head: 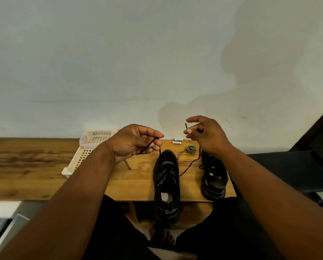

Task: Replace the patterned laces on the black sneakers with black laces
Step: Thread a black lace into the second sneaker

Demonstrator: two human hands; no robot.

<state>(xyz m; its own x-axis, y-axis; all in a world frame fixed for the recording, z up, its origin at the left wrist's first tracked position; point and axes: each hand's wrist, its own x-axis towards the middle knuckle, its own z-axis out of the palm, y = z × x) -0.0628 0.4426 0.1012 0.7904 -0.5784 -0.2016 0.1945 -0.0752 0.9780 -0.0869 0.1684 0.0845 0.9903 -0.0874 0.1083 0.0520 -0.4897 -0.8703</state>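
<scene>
Both forearms reached forward, hands raised above the surface (35, 162). Left hand (132, 142) fingers pinched the black lace (160, 150) rising from the near sneaker (167, 184); right hand (206, 136) fingers pinched its other tip. Patterned lace (189, 149) lay coiled beyond.

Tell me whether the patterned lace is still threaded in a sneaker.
No: the patterned lace lies coiled on the table behind the sneakers, apart from both.

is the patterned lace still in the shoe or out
Out. The patterned lace lies coiled on the table behind the sneakers, threaded through neither; a black lace runs up from the left sneaker to the left hand.
</scene>
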